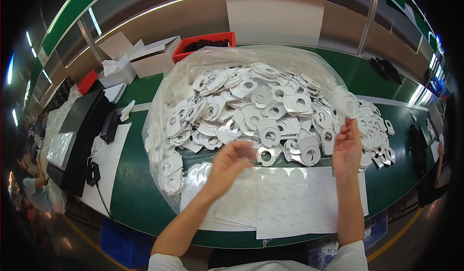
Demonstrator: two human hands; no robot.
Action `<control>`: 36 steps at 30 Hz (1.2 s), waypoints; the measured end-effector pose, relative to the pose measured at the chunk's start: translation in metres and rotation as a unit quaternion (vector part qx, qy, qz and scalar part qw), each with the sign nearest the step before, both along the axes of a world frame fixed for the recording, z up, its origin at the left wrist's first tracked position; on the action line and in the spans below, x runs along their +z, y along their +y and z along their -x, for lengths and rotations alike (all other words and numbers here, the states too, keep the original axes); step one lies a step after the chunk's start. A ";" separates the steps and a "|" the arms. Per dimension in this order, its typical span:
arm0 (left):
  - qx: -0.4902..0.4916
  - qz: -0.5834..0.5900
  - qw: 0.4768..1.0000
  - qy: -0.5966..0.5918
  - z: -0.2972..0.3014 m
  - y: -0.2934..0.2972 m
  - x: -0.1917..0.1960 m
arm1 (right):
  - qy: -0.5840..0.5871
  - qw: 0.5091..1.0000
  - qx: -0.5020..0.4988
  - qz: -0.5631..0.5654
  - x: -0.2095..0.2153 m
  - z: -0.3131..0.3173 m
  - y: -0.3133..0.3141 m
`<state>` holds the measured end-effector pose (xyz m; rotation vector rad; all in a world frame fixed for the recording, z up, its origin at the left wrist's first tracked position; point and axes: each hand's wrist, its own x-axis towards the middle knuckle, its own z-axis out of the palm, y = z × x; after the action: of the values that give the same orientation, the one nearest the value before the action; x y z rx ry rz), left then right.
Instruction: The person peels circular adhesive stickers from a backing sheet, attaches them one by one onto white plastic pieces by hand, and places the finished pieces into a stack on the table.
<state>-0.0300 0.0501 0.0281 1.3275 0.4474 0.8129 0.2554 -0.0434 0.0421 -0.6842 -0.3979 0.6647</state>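
In the head view, the right hand (347, 150) is raised at the right side of the heap, its fingertips pinching a flat, white plate-like part with a round hole (345, 105), which is blurred and sits at the far end of the fingers, over the right edge of a clear plastic bag (157, 121). The left hand (228, 164) hovers at the near edge of the heap, left of the right hand, fingers loosely curved and thumb a little apart, with nothing seen between them; whether it touches the nearest part cannot be told. The large heap of flat white parts with round holes (270, 132) spreads over the opened bag, and more such parts lie to the right of it. Near the person, overlapping white paper sheets (295, 206) lie on the dark green tabletop (140, 193), partly under the left forearm. At the far side stand a red plastic bin with dark contents (178, 57) and, left of it, an open white cardboard box (152, 63). A long black box (77, 140) stands farther left.
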 end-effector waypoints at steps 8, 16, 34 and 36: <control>0.337 -0.391 0.661 0.545 0.068 0.039 0.012 | -0.170 0.964 0.107 0.176 -0.001 0.033 0.000; 0.341 -0.327 0.579 0.665 0.067 0.048 0.001 | -0.662 0.614 0.379 0.201 0.008 0.092 -0.016; 0.379 -0.402 0.508 0.661 0.063 0.058 -0.028 | -0.689 0.456 -0.246 0.507 0.012 -0.028 -0.183; 0.385 -0.400 0.492 0.671 0.071 0.061 -0.035 | -0.651 0.409 -0.266 0.581 -0.026 -0.008 -0.212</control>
<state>-0.1013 0.1116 -0.0066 2.5996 2.2805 0.4477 0.2637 -0.2558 0.0159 -2.6115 -1.0840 -0.5942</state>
